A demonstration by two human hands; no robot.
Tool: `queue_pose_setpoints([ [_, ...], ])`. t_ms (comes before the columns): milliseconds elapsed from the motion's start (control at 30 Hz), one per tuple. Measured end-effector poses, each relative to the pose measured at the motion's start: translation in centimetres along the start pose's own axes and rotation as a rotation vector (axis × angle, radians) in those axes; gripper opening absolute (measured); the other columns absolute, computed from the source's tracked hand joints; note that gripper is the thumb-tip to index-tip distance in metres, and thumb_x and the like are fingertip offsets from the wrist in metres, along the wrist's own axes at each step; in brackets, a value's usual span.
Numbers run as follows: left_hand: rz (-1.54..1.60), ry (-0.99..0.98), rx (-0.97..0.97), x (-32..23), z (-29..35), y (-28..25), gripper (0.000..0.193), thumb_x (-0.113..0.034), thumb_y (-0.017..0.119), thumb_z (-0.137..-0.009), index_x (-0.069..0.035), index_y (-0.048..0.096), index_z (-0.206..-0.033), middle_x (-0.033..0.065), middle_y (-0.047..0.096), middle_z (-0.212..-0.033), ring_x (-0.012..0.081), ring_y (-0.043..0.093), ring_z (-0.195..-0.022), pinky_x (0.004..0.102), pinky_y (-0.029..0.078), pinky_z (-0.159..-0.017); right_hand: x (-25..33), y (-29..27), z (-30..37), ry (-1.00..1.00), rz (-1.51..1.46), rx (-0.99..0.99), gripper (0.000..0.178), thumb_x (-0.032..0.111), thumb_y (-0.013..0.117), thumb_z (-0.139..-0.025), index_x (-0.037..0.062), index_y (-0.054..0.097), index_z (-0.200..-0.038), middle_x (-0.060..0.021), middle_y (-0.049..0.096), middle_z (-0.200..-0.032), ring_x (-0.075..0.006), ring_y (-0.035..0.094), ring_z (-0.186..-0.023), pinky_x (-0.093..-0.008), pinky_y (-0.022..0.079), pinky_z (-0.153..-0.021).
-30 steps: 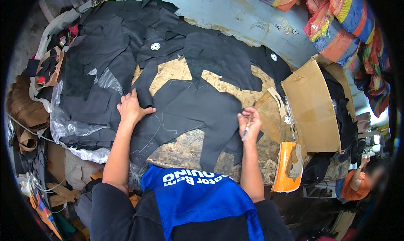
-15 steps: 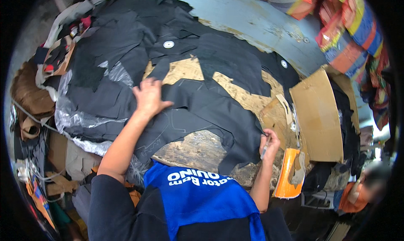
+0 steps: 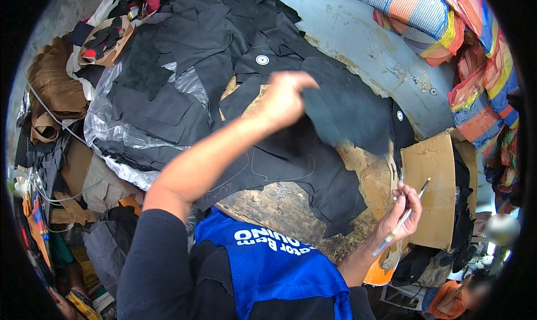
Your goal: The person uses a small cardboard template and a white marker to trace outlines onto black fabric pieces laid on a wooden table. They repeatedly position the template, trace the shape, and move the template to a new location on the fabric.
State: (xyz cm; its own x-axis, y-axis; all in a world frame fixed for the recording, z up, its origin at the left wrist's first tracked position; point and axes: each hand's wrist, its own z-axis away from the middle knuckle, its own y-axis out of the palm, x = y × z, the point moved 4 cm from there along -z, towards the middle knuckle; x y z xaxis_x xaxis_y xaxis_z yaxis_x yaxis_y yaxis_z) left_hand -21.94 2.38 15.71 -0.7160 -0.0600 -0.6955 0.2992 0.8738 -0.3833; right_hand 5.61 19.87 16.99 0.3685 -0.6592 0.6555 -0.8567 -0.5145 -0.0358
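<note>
Thin black sheets, leather by their look, cover much of the worktable. My left hand [image 3: 282, 99], blurred by motion, is closed at the edge of a black leather piece [image 3: 349, 110], which is smeared too and seems lifted, with a greenish-grey face. Below it lies a larger black leather sheet [image 3: 279, 160] with pale outlines drawn on it. Off the sheet's right end, my right hand [image 3: 400, 214] holds a slim clear-barrelled pen [image 3: 404, 222], tip pointing up and away. Whether its fingers hold anything else cannot be seen.
A cardboard box [image 3: 428, 191] with dark material stands at the right. An orange sheet [image 3: 380, 269] lies partly behind my right forearm. White discs [image 3: 262, 59] rest on the leather. Clear plastic [image 3: 100, 127] and brown rolls [image 3: 53, 85] are at left; striped bags [image 3: 414, 18] at far right.
My left hand has left its flat spread on the leather, moved right and closed on a piece, which shifts. My right hand has drawn away from the sheet's edge with the pen.
</note>
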Motion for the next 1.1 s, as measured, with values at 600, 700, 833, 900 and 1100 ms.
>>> queue_pose_setpoints([
  [600,-0.635,-0.826,-0.381,15.2,6.8,-13.7,0.084,-0.025,0.079,-0.062,0.004,0.038,-0.129,0.0261,0.061,-0.102,0.0351,0.062,-0.096,0.0367,0.047,-0.088,-7.8,4.1,12.5,0.203,0.421,0.361,0.011,0.002,0.068,-0.073,0.0005,0.063,-0.083,-0.0151,0.061,-0.079,-0.0322,0.059,-0.077,-0.0373,0.048,-0.071],
  [700,-0.176,-0.842,-0.522,13.7,3.8,-11.9,0.073,-0.006,0.073,-0.065,-0.003,0.040,-0.131,0.0233,0.060,-0.106,0.0318,0.063,-0.088,0.0369,0.051,-0.081,-7.7,3.9,12.3,0.231,0.387,0.381,0.012,0.002,0.068,-0.073,0.0005,0.063,-0.083,-0.0149,0.061,-0.079,-0.0330,0.059,-0.078,-0.0372,0.047,-0.072],
  [833,0.847,-0.612,-0.628,8.8,1.3,-10.6,0.053,0.012,0.056,-0.075,-0.002,0.046,-0.125,0.0138,0.059,-0.095,0.0195,0.062,-0.079,0.0314,0.054,-0.069,-7.8,3.5,12.0,0.440,0.314,0.318,0.008,0.002,0.068,-0.076,-0.0008,0.063,-0.082,-0.0104,0.061,-0.074,-0.0195,0.060,-0.067,-0.0313,0.048,-0.063],
  [900,0.887,-0.495,-0.543,4.7,3.4,-8.7,0.042,0.008,0.056,-0.078,-0.001,0.050,-0.118,0.0115,0.059,-0.097,0.0179,0.060,-0.081,0.0303,0.054,-0.070,-8.0,4.1,11.9,0.607,0.086,0.295,0.011,0.005,0.065,-0.083,-0.0027,0.062,-0.090,-0.0087,0.064,-0.078,-0.0150,0.063,-0.071,-0.0268,0.051,-0.064],
  [1100,0.869,-1.145,0.167,-3.2,17.0,3.8,0.034,-0.006,0.069,-0.081,-0.002,0.059,-0.114,0.0046,0.063,-0.096,0.0073,0.059,-0.070,0.0202,0.050,-0.062,-7.7,8.8,12.9,1.180,-0.731,0.381,0.044,0.030,0.061,-0.090,-0.0003,0.047,-0.118,-0.0148,0.058,-0.109,-0.0220,0.063,-0.091,-0.0325,0.054,-0.074],
])
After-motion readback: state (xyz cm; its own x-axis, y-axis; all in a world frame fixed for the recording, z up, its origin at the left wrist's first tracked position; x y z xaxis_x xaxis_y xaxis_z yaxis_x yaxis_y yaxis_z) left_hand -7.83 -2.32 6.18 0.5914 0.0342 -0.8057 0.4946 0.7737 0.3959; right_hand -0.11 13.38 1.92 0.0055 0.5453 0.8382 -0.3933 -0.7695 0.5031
